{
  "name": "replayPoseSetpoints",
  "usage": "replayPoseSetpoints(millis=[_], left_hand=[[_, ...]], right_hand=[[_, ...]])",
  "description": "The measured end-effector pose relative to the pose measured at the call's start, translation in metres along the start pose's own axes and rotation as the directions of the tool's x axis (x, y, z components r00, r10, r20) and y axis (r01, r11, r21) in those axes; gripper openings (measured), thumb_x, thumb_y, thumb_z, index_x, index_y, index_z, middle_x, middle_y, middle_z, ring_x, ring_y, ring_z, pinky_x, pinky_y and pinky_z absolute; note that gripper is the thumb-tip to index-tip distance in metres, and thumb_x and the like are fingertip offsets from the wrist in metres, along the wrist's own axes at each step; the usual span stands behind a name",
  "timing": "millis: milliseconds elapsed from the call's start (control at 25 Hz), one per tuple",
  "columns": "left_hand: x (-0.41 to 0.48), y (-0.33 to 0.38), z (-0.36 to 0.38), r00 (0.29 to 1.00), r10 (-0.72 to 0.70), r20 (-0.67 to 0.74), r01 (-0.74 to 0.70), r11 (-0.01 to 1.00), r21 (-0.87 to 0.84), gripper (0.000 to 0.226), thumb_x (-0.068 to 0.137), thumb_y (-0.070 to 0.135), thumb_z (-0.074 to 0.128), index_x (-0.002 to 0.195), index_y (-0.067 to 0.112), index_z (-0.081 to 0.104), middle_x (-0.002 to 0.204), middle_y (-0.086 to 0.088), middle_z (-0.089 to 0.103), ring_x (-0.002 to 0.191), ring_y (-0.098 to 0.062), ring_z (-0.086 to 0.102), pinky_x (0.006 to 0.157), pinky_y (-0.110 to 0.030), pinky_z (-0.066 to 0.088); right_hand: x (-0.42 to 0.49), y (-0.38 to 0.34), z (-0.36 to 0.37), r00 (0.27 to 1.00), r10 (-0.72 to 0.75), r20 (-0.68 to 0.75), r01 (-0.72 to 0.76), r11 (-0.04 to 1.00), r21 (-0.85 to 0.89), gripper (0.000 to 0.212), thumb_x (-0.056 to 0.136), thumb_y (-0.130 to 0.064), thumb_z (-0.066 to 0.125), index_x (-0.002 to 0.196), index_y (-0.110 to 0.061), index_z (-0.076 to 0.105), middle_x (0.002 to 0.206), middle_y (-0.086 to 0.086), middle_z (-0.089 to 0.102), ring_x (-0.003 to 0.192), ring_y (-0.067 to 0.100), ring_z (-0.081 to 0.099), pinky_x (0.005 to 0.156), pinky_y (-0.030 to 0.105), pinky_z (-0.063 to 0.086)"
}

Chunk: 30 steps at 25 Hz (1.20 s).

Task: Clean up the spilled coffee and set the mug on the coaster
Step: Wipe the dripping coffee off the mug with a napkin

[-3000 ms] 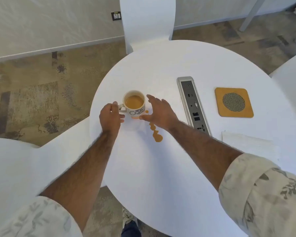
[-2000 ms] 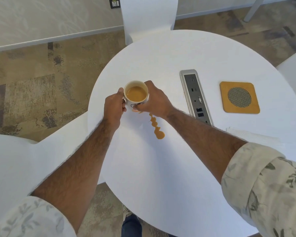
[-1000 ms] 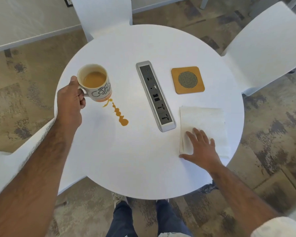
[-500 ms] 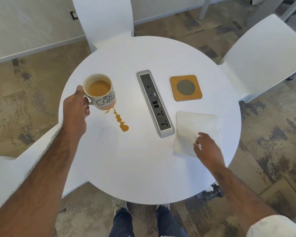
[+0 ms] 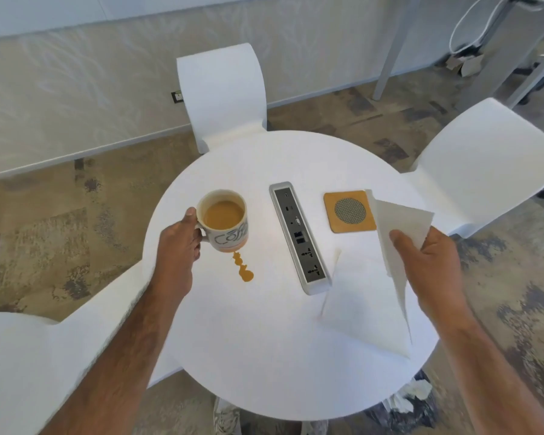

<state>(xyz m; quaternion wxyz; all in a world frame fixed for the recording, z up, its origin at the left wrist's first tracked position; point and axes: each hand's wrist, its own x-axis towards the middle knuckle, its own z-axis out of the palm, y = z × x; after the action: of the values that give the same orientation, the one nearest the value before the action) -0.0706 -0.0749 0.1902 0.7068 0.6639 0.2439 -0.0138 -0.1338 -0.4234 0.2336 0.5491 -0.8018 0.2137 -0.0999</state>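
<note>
My left hand [image 5: 178,246] grips the handle of a white mug [image 5: 225,221] full of milky coffee and holds it raised above the round white table [image 5: 258,340]. Just below the mug, a trail of brown spilled coffee [image 5: 243,268] lies on the tabletop. My right hand [image 5: 421,262] pinches a white paper napkin [image 5: 390,246] and lifts it, so that its lower part hangs down to the table. A square cork coaster [image 5: 349,211] with a mesh centre sits at the right, partly behind the napkin's top edge.
A grey power-socket strip [image 5: 299,240] is set in the table's middle, between the spill and the coaster. White chairs stand at the back [image 5: 220,92], at the right [image 5: 484,161] and at the left [image 5: 29,356]. Crumpled tissues [image 5: 412,394] lie on the floor.
My right hand has closed on the napkin and lifted it off the table toward the coaster side. The mug stays held up in my left hand.
</note>
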Motion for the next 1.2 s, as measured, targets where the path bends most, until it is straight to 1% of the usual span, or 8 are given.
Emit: replayPoseSetpoints(millis=[160,240,360,520,680,920,1040,1200], left_hand=[[-0.02,0.009,0.008,1.0,-0.021,-0.007,0.021,1.0,0.009,0.044,0.105,0.042,0.048,0.066,0.022,0.039,0.046,0.012,0.026,0.05,-0.01,0.02,0.053,-0.029,0.02],[-0.029,0.011,0.013,1.0,-0.02,0.012,0.02,1.0,0.02,0.044,0.105,0.042,0.048,0.067,0.021,0.039,0.048,0.012,0.026,0.051,-0.011,0.02,0.054,-0.03,0.02],[-0.039,0.011,0.018,0.999,-0.02,0.032,0.018,0.999,0.039,0.041,0.104,0.043,0.048,0.075,0.016,0.046,0.049,0.012,0.03,0.054,-0.012,0.023,0.054,-0.029,0.023],[-0.046,0.013,0.02,0.997,-0.004,0.082,0.0,0.999,0.046,0.038,0.103,0.047,0.05,0.088,0.012,0.052,0.062,0.002,0.03,0.059,-0.014,0.022,0.057,-0.031,0.023],[-0.049,0.02,0.016,0.993,-0.001,0.118,-0.003,0.999,0.036,0.037,0.102,0.047,0.05,0.087,0.013,0.051,0.068,-0.005,0.022,0.067,-0.021,0.016,0.059,-0.034,0.019],[-0.057,0.029,0.022,0.988,0.032,0.151,-0.041,0.997,0.06,0.049,0.103,0.043,0.051,0.064,0.019,0.034,0.054,0.008,0.026,0.054,-0.012,0.02,0.049,-0.023,0.022],[-0.059,0.03,0.022,0.987,0.047,0.152,-0.055,0.997,0.05,0.05,0.102,0.043,0.052,0.062,0.019,0.034,0.051,0.009,0.026,0.049,-0.011,0.025,0.047,-0.023,0.024],[-0.059,0.032,0.021,0.987,0.049,0.154,-0.06,0.996,0.068,0.052,0.103,0.042,0.051,0.059,0.018,0.036,0.049,0.008,0.031,0.046,-0.013,0.038,0.048,-0.025,0.031]], right_hand=[[-0.024,-0.034,0.051,0.985,-0.06,0.161,-0.011,0.913,0.407,0.027,0.099,-0.003,0.058,0.091,-0.02,0.077,0.078,-0.011,0.076,0.072,0.007,0.068,0.069,0.024,0.054],[-0.039,-0.049,0.077,0.963,-0.071,0.26,-0.092,0.819,0.567,0.037,0.098,-0.003,0.057,0.082,-0.027,0.08,0.077,-0.007,0.075,0.072,0.011,0.068,0.068,0.025,0.055],[-0.048,-0.056,0.114,0.929,-0.03,0.369,-0.259,0.66,0.705,0.021,0.084,-0.023,0.064,0.097,-0.019,0.08,0.092,0.008,0.074,0.085,0.022,0.068,0.078,0.037,0.052],[-0.046,-0.058,0.142,0.895,0.095,0.435,-0.394,0.625,0.674,0.036,0.086,-0.045,0.06,0.11,-0.023,0.075,0.107,0.015,0.071,0.101,0.036,0.066,0.085,0.051,0.054],[-0.039,-0.05,0.146,0.88,0.072,0.47,-0.396,0.659,0.639,0.043,0.106,-0.049,0.041,0.123,-0.018,0.066,0.1,0.004,0.071,0.088,0.014,0.071,0.075,0.031,0.058],[-0.029,-0.052,0.165,0.877,0.006,0.48,-0.292,0.799,0.525,0.077,0.091,-0.073,0.05,0.118,-0.001,0.061,0.116,0.032,0.063,0.106,0.039,0.066,0.102,0.067,0.049],[-0.019,-0.05,0.166,0.856,-0.023,0.516,-0.272,0.829,0.489,0.059,0.094,-0.061,0.045,0.103,-0.01,0.073,0.105,0.02,0.07,0.1,0.033,0.065,0.102,0.059,0.048],[-0.007,-0.04,0.173,0.809,0.039,0.586,-0.392,0.779,0.489,0.054,0.091,-0.055,0.06,0.097,-0.001,0.065,0.099,0.024,0.064,0.091,0.033,0.061,0.089,0.05,0.047]])
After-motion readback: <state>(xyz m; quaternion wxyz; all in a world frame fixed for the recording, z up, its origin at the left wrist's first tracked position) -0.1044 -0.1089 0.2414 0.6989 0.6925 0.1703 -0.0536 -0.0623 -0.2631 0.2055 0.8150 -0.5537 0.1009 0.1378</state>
